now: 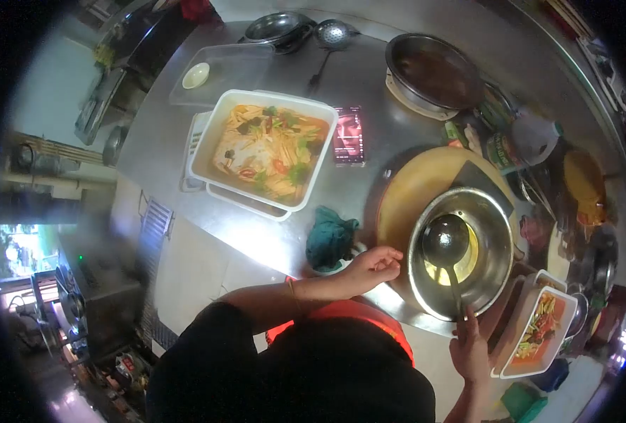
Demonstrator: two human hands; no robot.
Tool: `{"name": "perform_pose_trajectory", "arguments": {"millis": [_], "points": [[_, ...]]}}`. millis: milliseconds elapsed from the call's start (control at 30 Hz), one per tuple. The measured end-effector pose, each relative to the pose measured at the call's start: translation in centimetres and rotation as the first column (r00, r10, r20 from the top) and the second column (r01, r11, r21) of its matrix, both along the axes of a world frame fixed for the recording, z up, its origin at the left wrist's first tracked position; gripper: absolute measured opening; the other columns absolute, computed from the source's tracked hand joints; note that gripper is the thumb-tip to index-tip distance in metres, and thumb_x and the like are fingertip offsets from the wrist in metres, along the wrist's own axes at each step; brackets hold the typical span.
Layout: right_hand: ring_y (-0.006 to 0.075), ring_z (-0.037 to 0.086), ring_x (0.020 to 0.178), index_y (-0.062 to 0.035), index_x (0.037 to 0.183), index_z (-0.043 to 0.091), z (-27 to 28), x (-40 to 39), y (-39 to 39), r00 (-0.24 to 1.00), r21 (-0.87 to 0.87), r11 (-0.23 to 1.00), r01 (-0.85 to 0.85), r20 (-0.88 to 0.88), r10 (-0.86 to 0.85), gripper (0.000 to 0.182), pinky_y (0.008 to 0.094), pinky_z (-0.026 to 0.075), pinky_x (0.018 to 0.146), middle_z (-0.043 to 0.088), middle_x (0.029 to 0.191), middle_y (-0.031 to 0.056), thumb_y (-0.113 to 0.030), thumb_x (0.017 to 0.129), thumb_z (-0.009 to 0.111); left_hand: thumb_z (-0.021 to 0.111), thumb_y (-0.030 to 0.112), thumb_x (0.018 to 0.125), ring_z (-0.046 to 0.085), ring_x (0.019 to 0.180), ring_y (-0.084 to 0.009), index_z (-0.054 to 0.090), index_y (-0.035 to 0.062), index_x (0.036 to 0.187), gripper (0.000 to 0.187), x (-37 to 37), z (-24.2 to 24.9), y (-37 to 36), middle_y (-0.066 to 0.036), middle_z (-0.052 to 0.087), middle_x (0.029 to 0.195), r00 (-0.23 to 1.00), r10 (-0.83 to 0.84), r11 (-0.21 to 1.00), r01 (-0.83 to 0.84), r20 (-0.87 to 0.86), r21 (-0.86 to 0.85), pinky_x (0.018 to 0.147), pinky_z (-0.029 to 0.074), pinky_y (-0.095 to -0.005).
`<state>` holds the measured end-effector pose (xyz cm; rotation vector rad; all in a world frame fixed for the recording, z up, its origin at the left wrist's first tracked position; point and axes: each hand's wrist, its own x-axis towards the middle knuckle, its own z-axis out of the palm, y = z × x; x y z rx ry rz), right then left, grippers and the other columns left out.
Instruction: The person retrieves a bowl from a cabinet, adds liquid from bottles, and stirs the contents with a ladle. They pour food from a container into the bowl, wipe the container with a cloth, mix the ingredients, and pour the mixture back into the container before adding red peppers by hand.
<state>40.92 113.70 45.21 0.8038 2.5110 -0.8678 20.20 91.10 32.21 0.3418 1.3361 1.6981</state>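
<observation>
A large metal bowl (pixel 493 282) with yellow liquid in it rests on a round wooden board (pixel 404 190). My right hand (pixel 470 349) grips the handle of a dark ladle (pixel 445 240), whose round head is inside the bowl over the liquid. Just left of the bowl's rim is my left hand (pixel 373 270), its fingers curled loosely; whether anything small is between them cannot be made out. A teal cloth (pixel 330 237) lies on the metal table (pixel 256 233) beyond my left wrist. Further left stands a white tub (pixel 203 158) of noodles, greens and red pieces.
A lit phone (pixel 349 136) lies right of the tub. At the back are a pot of brown liquid (pixel 436 69), a skimmer (pixel 332 34) and metal bowls (pixel 277 27). A plastic bottle (pixel 503 151) and a white food container (pixel 567 317) stand at the right.
</observation>
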Motion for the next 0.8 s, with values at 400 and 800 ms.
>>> {"name": "perform_pose_trajectory", "arguments": {"millis": [400,800], "points": [[0.0107,0.056,0.073,-0.0084,0.146,0.031,-2.0,1.9,0.5,0.954,-0.417,0.864,0.282,0.027,-0.299,0.065,0.023,0.05,0.057,0.057,0.096,0.0069,0.006,0.084,0.046,0.066,0.017,0.084,0.06,0.101,-0.0228,0.061,0.0029,0.116,0.035,-26.3,6.9,-20.7,-0.014,0.064,0.105,0.013,0.065,0.429,-0.903,-0.998,0.016,0.086,0.049,-0.0342],[0.0135,0.055,0.067,-0.0062,0.143,0.035,-1.4,1.0,-1.8,0.979,-0.087,0.975,0.202,0.037,-0.2,0.061,0.0257,0.047,0.057,0.059,0.097,0.0085,0.008,0.084,0.043,0.062,0.038,0.087,0.063,0.095,-0.0242,0.061,-0.0016,0.117,0.05,-33.7,-0.6,-32.3,-0.016,0.065,0.107,0.841,0.164,0.627,-0.492,-0.516,-0.604,0.081,0.05,-0.0393]]}}
